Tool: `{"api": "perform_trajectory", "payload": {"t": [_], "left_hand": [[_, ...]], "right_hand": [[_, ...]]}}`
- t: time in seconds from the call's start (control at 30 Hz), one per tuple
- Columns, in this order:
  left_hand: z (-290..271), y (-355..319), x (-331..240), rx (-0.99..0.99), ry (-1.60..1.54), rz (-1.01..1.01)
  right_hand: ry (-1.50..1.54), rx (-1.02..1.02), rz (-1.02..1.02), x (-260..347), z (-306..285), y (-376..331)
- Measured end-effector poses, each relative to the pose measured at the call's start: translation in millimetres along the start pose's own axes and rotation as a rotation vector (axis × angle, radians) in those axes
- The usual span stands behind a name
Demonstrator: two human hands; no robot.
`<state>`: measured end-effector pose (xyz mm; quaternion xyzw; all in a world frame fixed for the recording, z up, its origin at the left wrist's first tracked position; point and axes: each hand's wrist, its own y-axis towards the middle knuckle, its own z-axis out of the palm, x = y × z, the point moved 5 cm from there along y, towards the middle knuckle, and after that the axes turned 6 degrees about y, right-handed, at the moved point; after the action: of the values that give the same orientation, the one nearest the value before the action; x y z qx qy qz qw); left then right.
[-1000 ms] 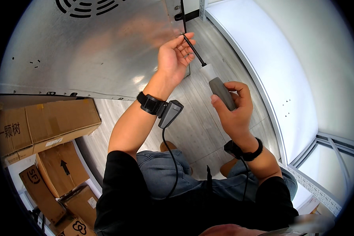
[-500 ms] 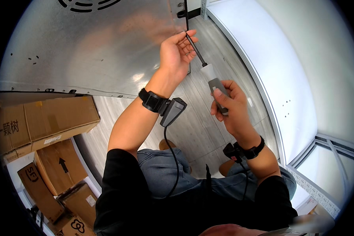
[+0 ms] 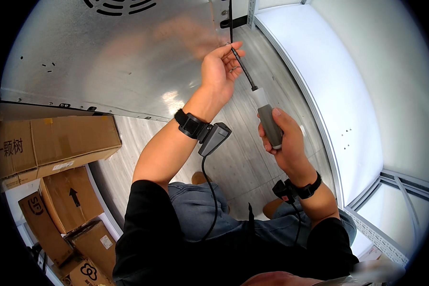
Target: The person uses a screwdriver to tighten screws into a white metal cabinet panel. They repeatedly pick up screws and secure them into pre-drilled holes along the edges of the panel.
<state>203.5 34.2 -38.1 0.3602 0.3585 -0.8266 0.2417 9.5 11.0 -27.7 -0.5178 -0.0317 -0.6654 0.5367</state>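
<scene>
One grey-handled, dark-shafted screwdriver (image 3: pixel 260 98) ends near the edge of one silver sheet-metal panel (image 3: pixel 148 66). Of two hands, I see the right hand (image 3: pixel 288 136) wrapped around the handle, thumb now alongside rather than across, a regrip suggesting rotation; the left hand (image 3: pixel 218 71) curls at the tip, its pinch unclear.

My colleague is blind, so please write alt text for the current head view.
A person's right hand holds a grey-handled screwdriver, its shaft leading up to the left hand at the edge of a metal panel. Cardboard boxes are on the left, a white surface on the right.
</scene>
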Motion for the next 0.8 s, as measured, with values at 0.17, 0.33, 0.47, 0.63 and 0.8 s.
{"api": "perform_trajectory", "payload": {"t": [0.17,0.33,0.47,0.63,0.8], "left_hand": [[0.8,-1.8,3.9,0.006,0.034,0.044],[-1.4,-5.0,6.0,0.019,0.058,0.088],[0.5,-10.3,13.6,0.043,0.089,0.081],[21.4,-14.8,27.9,0.146,0.153,-0.027],[60.8,-24.0,57.0,0.389,0.389,-0.102]], "right_hand": [[-0.033,-0.017,-0.035,0.5,-8.8,-0.6],[-0.05,-0.023,-0.04,2.6,-10.8,-4.4],[-0.104,-0.08,-0.047,16.0,-20.3,-10.4],[-0.366,-0.161,-0.103,80.4,-43.2,-21.0],[-0.976,-0.148,-0.245,204.8,-98.2,-61.5]]}}
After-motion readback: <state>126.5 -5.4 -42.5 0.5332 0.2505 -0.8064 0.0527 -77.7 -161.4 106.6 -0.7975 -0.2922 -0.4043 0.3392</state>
